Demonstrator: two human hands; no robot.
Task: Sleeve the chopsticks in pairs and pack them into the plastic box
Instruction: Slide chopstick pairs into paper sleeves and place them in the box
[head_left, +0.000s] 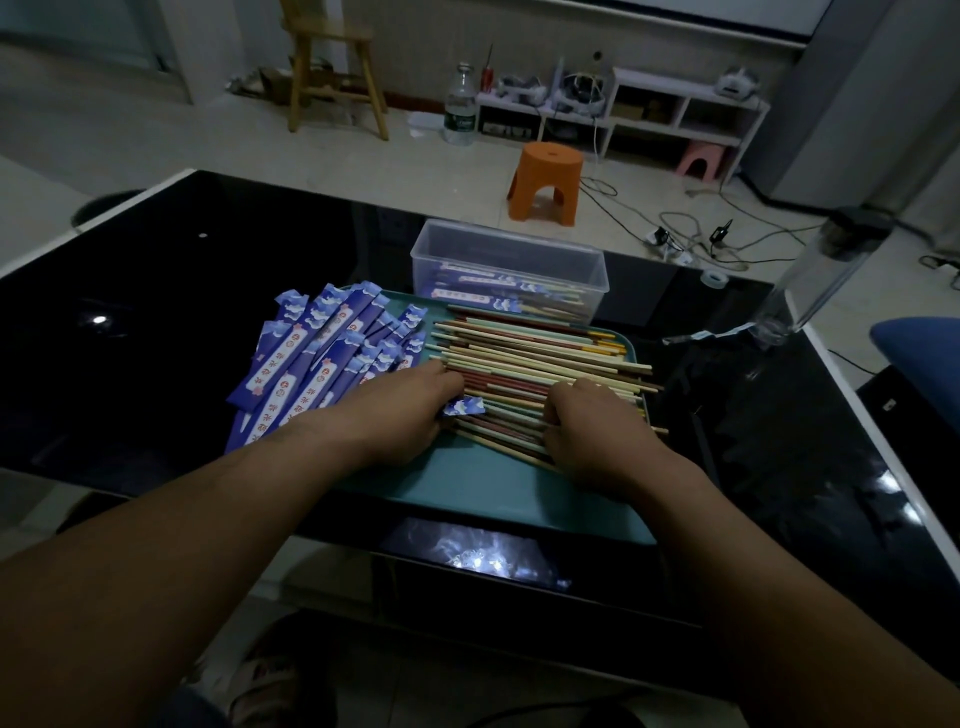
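A teal tray on the black table holds a heap of loose chopsticks, pale, red and green, lying left to right. Left of them a fan of blue paper sleeves spills over the tray's edge. My left hand holds one blue sleeve whose open end sticks out to the right. My right hand has its fingers curled around chopsticks in the near part of the heap. Behind the tray stands the clear plastic box with several sleeved pairs inside.
The glossy black table has a white rim. A clear tall container and a tape roll sit at the right back. An orange stool, cables, a bottle and a wooden chair stand on the floor beyond.
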